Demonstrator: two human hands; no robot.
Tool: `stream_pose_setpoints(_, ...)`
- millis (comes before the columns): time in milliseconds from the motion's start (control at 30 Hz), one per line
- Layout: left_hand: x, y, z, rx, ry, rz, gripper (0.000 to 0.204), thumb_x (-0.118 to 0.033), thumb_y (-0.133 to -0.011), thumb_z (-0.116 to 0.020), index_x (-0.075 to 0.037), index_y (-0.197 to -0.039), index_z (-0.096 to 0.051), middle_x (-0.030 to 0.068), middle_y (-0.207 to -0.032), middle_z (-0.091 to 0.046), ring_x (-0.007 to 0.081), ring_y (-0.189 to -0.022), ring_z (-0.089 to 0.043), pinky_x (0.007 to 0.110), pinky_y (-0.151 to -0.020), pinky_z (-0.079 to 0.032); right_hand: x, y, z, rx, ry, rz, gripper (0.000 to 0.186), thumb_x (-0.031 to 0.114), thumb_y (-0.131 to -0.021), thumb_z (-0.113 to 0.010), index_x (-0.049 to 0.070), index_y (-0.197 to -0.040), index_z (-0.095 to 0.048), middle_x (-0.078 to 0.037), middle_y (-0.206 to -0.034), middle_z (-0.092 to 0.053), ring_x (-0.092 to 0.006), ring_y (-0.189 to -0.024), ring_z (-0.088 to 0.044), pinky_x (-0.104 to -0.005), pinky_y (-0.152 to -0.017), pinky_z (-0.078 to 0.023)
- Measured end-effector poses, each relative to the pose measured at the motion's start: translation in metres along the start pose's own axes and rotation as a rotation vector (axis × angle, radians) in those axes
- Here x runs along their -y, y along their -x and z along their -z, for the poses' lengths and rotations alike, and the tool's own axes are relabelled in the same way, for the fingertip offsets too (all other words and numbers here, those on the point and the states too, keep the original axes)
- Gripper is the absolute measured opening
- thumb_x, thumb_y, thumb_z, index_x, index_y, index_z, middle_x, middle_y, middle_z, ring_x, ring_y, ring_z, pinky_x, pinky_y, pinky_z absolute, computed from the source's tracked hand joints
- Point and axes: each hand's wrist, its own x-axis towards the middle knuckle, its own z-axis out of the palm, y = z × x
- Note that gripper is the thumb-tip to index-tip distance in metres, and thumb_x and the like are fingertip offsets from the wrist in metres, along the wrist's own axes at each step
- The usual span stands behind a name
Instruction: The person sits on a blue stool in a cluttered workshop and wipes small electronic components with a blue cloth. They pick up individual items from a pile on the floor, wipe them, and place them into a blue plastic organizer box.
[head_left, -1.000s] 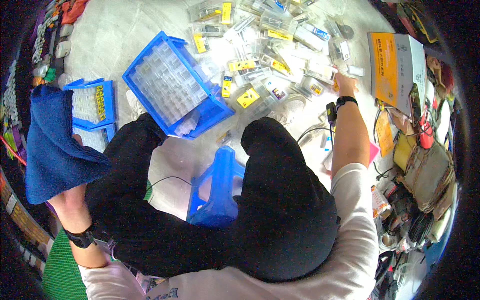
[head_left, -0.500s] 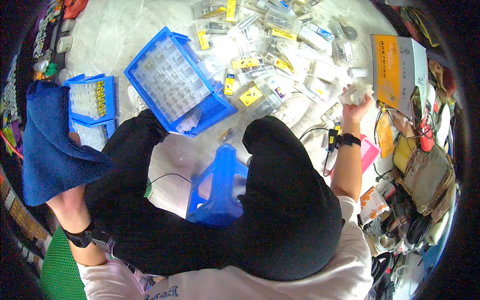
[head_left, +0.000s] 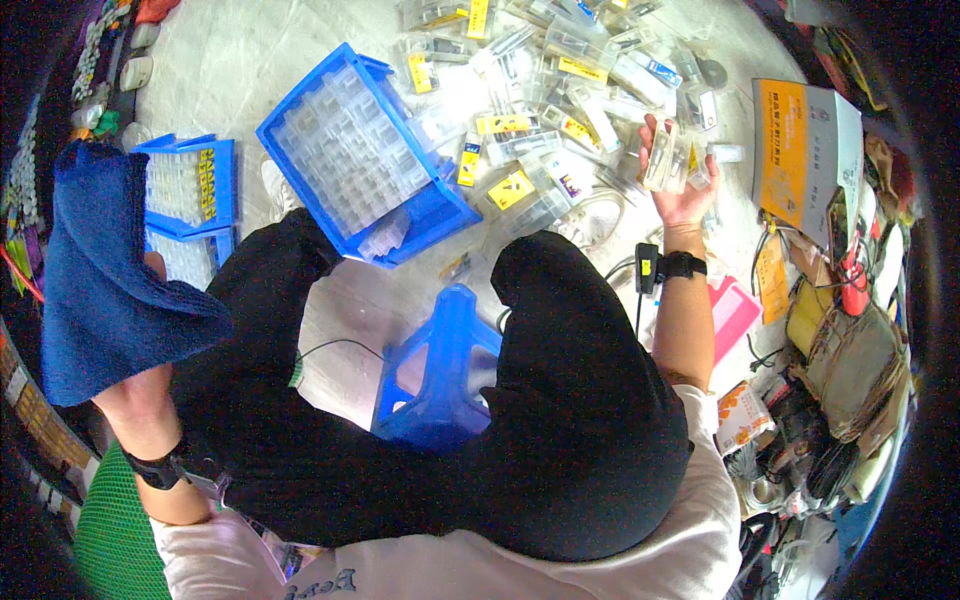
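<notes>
My left hand (head_left: 138,398), mostly hidden under a dark blue cloth (head_left: 100,290), grips that cloth at the left. At the right, my right hand (head_left: 680,201) is turned palm up, its fingers curled round a small clear plastic case (head_left: 667,160), possibly more than one stacked. Just beyond it lies a heap of similar clear cases (head_left: 536,143), several with yellow or blue labels.
A tilted blue bin with a clear compartment grid (head_left: 352,157) lies ahead; smaller blue trays (head_left: 183,188) are at left. A blue plastic stool (head_left: 440,370) sits between my legs. An orange-and-grey box (head_left: 805,160), cables, a pink object (head_left: 733,318) and piled clutter are at right.
My right hand has picked up clear plastic from the heap, turned palm up and shifted slightly left. My left hand stays on the cloth.
</notes>
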Motion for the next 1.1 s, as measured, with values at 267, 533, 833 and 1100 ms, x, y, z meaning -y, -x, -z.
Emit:
stream_pose_setpoints(267,-0.018,0.005,0.018,-0.298,0.072,0.037,0.046,-0.025,-0.089,-0.039,0.0,-0.127,-0.033,0.0169,-0.129,-0.038,0.0304,-0.114,-0.038,0.046,-0.098,-0.026,0.009,-0.02,0.02,-0.423,0.564,0.418,0.044,0.035,-0.083,-0.047,0.004,-0.114,-0.043,-0.01,-0.117,-0.046,-0.0246,-0.103,-0.047,-0.0397,-0.088,-0.037)
stream_pose_setpoints(533,-0.02,0.02,0.013,-0.667,-0.265,-0.077,0.046,-0.024,-0.089,-0.041,0.002,-0.126,-0.033,0.0151,-0.125,-0.042,0.0268,-0.11,-0.041,0.042,-0.098,-0.029,-0.035,-0.016,-0.003,-0.522,1.969,1.1,0.061,0.024,-0.074,-0.067,-0.006,-0.117,-0.035,-0.02,-0.106,-0.044,-0.0288,-0.099,-0.045,-0.0339,-0.09,-0.033)
stream_pose_setpoints(833,-0.013,0.007,-0.001,-0.271,-2.201,0.019,0.046,-0.02,-0.085,-0.05,0.003,-0.122,-0.038,0.0144,-0.123,-0.045,0.0231,-0.111,-0.044,0.034,-0.096,-0.032,-0.131,-0.022,-0.008,0.204,2.413,0.204,0.042,0.03,-0.076,-0.06,0.001,-0.105,-0.05,-0.02,-0.081,-0.059,-0.0337,-0.075,-0.059,-0.0376,-0.068,-0.048)
stream_pose_setpoints(1100,-0.017,0.008,-0.006,-0.231,-2.341,-0.034,0.049,-0.022,-0.082,-0.056,0.003,-0.121,-0.04,0.0134,-0.121,-0.048,0.0212,-0.11,-0.045,0.032,-0.094,-0.034,-0.068,0.003,-0.022,-0.162,1.169,0.136,0.027,0.013,-0.084,-0.055,0.004,-0.109,-0.049,-0.004,-0.076,-0.058,-0.0103,-0.066,-0.054,-0.0214,-0.061,-0.043)
